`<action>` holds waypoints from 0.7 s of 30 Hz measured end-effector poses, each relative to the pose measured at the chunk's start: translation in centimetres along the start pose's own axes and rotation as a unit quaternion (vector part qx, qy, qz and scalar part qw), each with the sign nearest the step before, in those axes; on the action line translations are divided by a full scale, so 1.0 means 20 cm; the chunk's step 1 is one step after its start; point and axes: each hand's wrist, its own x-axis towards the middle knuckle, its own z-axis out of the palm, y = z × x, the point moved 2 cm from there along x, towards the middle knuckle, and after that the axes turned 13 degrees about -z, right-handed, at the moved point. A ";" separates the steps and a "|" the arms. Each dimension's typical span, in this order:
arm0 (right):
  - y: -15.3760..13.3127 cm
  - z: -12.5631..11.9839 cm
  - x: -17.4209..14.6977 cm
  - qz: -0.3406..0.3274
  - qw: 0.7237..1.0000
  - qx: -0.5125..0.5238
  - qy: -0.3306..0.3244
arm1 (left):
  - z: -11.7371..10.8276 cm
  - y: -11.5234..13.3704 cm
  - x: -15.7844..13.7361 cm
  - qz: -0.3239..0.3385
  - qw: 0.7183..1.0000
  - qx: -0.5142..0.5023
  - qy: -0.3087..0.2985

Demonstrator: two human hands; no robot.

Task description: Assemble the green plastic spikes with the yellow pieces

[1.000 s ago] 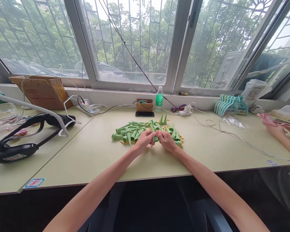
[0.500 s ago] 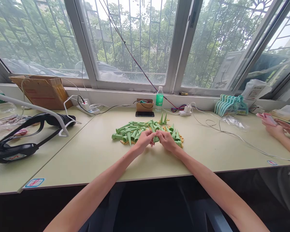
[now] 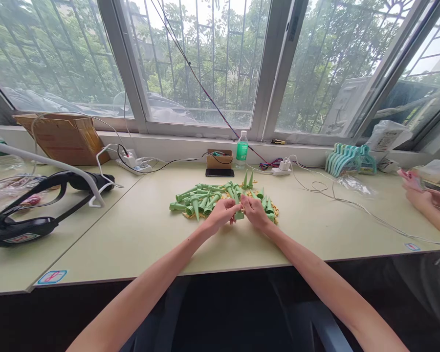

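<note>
Between my two hands is a green plastic watering spike (image 3: 239, 215), its wide end toward me. My left hand (image 3: 222, 212) is closed around it from the left. At its right side, my right hand (image 3: 254, 212) has its fingers pinched together; what lies in them is too small to make out. Just behind my hands spreads a pile of similar green spikes (image 3: 196, 199), some lying and a few upright. Small yellow pieces (image 3: 276, 213) show under and around the pile.
Behind the pile are a phone (image 3: 220, 173), a small cardboard box (image 3: 225, 159) and a bottle (image 3: 241, 149). A black headset (image 3: 29, 227) lies left; cables (image 3: 352, 205) and turquoise hangers (image 3: 342, 160) are right. Another person's hands (image 3: 420, 193) hold something pink at far right.
My right hand has shifted slightly right, and its fingers have turned. More of the spike's wide end shows between my hands. The other person's hands have moved a little right.
</note>
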 end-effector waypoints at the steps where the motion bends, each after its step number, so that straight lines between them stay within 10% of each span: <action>1: 0.00 -0.01 0.00 0.006 1.000 -0.007 0.018 | 0.00 0.00 0.00 0.004 1.000 0.007 -0.004; 21: 0.02 -0.02 0.00 0.032 0.996 0.001 0.088 | 0.04 -0.02 -0.02 0.120 0.978 0.170 -0.024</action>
